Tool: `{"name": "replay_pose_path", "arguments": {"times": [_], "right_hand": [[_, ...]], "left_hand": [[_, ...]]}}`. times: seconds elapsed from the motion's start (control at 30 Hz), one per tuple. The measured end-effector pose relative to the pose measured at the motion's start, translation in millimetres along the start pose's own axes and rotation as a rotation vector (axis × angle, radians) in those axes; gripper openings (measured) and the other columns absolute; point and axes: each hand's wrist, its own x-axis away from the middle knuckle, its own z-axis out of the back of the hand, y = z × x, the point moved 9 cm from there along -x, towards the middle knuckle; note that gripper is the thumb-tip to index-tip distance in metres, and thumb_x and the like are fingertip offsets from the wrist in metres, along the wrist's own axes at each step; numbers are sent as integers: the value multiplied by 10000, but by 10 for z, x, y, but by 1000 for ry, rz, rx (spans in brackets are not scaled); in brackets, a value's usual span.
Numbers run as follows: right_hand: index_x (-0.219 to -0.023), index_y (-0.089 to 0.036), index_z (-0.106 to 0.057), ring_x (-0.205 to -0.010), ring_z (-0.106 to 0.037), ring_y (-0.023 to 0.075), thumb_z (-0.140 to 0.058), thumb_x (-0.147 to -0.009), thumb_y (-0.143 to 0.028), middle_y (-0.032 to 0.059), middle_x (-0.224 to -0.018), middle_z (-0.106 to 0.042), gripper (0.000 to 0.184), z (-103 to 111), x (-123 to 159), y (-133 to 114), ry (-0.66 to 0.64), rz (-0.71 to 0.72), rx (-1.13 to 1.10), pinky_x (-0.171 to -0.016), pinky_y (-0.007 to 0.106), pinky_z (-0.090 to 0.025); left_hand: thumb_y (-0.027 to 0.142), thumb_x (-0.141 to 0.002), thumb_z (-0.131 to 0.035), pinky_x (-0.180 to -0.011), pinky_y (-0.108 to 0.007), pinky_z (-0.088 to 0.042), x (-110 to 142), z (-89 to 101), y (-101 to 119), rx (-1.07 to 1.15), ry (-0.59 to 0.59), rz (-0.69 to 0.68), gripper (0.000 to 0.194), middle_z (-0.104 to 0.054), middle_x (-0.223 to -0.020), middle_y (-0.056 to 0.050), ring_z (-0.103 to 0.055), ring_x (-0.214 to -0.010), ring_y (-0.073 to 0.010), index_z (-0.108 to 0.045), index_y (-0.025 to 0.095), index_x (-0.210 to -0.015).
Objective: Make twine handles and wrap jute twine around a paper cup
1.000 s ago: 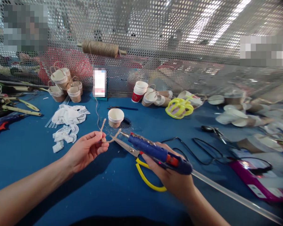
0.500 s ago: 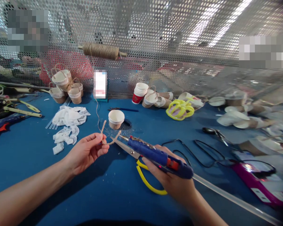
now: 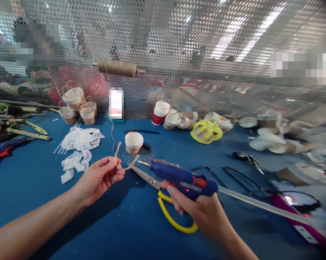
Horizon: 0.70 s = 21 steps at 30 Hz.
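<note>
Between thumb and fingertips, my left hand pinches a short piece of twine, its two ends sticking upward. My right hand is wrapped round the handle of a blue hot glue gun. The metal nozzle points left, close to the twine's right end, with a small gap between them. A clear glue stick runs out of the gun's back. Yellow-handled scissors lie below the gun, partly hidden by it and my right hand. A small paper cup with a brown band stands just beyond.
Several handled cups are stacked at the back left, near white lace. A twine spool hangs on the perforated metal screen. A yellow basket-like frame, more cups and a purple power strip lie to the right.
The glue gun has turned slightly, its nozzle backing a little away from the twine's end. My left hand still pinches the twine. The whole view has shifted slightly downward.
</note>
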Motion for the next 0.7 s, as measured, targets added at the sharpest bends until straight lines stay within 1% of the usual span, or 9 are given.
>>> {"name": "replay_pose_path", "arguments": {"times": [0.07, 0.17, 0.27, 0.33, 0.4, 0.53, 0.63, 0.7], "right_hand": [[-824, -161, -582, -312, -363, 71, -502, -803, -312, -65, -378, -421, 172, -53, -3, 54, -80, -119, -143, -334, 199, -330], [-828, -149, -548, -348, -327, 51, -519, -783, -301, -66, -398, -418, 161, -143, 11, 71, -195, -280, -368, -380, 190, -295], [-801, -147, -548, -363, -327, 44, -532, -774, -304, -63, -412, -425, 160, -159, 9, 57, -223, -322, -423, -399, 187, -279], [-796, -150, -555, -377, -351, 51, -551, -763, -318, -59, -429, -436, 172, -164, 5, 98, -231, -338, -409, -406, 190, -290], [-780, -147, -574, -426, -403, 68, -593, -732, -346, -37, -483, -479, 206, -151, -3, 191, -225, -368, -356, -420, 196, -317], [-747, -134, -608, -563, -502, 116, -651, -674, -411, 18, -627, -568, 290, -51, -56, 383, -177, -429, -216, -496, 227, -390], [-713, -136, -604, -546, -494, 112, -635, -674, -467, 12, -612, -558, 334, 11, -122, 408, -177, -436, -152, -502, 234, -391], [-692, -135, -598, -517, -459, 96, -618, -680, -492, 0, -579, -526, 358, 70, -184, 357, -149, -397, -123, -476, 224, -363]], "left_hand": [[95, -828, -510, -537, -150, -531, -5, 12, 19, -6, 17, -9, 155, -582, -615, -23, -617, -554, -91, -604, 87, -705], [82, -843, -476, -533, -150, -528, -2, 20, 44, -19, 46, -16, 180, -579, -604, -28, -610, -541, -86, -593, 83, -707], [63, -856, -433, -532, -149, -526, 5, 14, 58, -22, 59, -19, 218, -578, -599, -28, -608, -535, -82, -587, 80, -702], [61, -861, -419, -537, -154, -529, 12, 5, 71, -23, 54, -22, 235, -584, -592, -31, -611, -537, -85, -590, 80, -701], [71, -859, -427, -539, -161, -531, 24, -7, 114, -26, 36, -48, 233, -590, -587, -32, -615, -540, -91, -600, 81, -703], [127, -800, -552, -532, -173, -530, 76, -10, 335, -35, 4, -203, 129, -599, -626, -15, -615, -555, -101, -615, 90, -694], [181, -744, -636, -544, -174, -523, 114, -20, 467, -85, -29, -288, 89, -605, -639, 2, -607, -559, -95, -620, 109, -695], [220, -734, -653, -546, -169, -511, 123, -63, 456, -154, -83, -269, 108, -609, -627, 8, -598, -551, -86, -619, 122, -702]]}}
